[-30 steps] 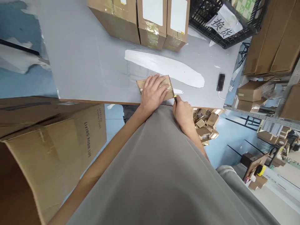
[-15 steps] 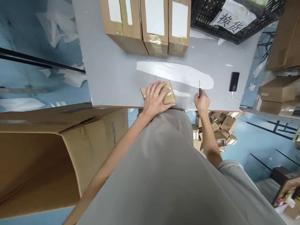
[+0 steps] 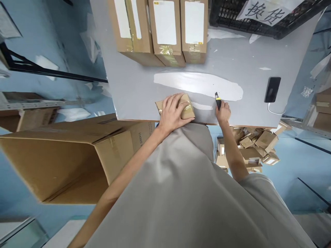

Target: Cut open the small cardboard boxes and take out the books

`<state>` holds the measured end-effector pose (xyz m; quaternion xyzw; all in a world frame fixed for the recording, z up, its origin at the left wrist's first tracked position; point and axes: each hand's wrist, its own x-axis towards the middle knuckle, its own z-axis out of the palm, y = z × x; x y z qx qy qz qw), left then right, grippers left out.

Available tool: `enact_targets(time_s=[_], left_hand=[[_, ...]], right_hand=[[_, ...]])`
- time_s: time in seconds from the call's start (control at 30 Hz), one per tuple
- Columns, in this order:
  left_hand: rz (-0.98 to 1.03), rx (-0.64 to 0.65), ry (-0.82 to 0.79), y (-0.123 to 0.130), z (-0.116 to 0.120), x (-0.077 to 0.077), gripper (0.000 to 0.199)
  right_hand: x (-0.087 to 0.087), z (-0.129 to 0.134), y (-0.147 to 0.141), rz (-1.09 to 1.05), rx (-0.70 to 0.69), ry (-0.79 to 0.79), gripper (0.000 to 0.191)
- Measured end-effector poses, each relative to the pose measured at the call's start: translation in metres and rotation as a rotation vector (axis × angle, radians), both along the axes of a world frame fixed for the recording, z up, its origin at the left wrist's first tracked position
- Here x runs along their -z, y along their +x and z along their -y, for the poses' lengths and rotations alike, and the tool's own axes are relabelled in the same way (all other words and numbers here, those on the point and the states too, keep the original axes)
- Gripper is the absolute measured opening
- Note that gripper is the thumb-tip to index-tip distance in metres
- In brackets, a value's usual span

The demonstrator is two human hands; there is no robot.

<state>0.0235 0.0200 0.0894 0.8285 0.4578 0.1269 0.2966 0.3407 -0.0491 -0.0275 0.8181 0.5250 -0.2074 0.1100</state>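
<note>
A small taped cardboard box (image 3: 188, 107) lies at the table's near edge. My left hand (image 3: 172, 112) is laid over it, fingers curved across the top and thumb along its near side, hiding much of the box. To the right, my right hand (image 3: 223, 113) is closed around a utility knife (image 3: 218, 101) with a black and yellow body. The knife points away from me, over the edge of a long white patch (image 3: 199, 83) on the grey tabletop, apart from the box.
Three taped cartons (image 3: 165, 26) with white labels stand at the back, beside a black plastic crate (image 3: 227, 22). A phone (image 3: 272, 89) with a white cable lies right. A big open carton (image 3: 119, 155) is at lower left; several small boxes (image 3: 266, 141) are piled below the table's right side.
The camera view has shifted, so the table appears farther right. The knife has tilted from upright to leaning slightly left. My left hand stays on the small box.
</note>
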Motion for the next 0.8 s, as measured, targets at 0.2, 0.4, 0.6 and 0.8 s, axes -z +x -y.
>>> enact_targets(time_s=[0.2,0.4,0.6,0.8], left_hand=[[-0.070,0.017,-0.024,0.022,-0.010,-0.012,0.066],[-0.089,0.103,-0.014,0.046,-0.025,-0.020,0.062],[-0.050,0.236,-0.017,0.074,-0.039,-0.017,0.056],[0.012,0.370,0.057,0.103,-0.044,-0.016,0.054]], right_hand=[[-0.009,-0.006,0.005,-0.138,0.014,-0.025,0.052],[-0.021,-0.020,0.050,-0.154,0.156,0.123,0.054],[-0.023,-0.033,0.145,0.003,0.360,0.248,0.056],[-0.001,-0.043,0.227,0.124,0.405,0.264,0.064]])
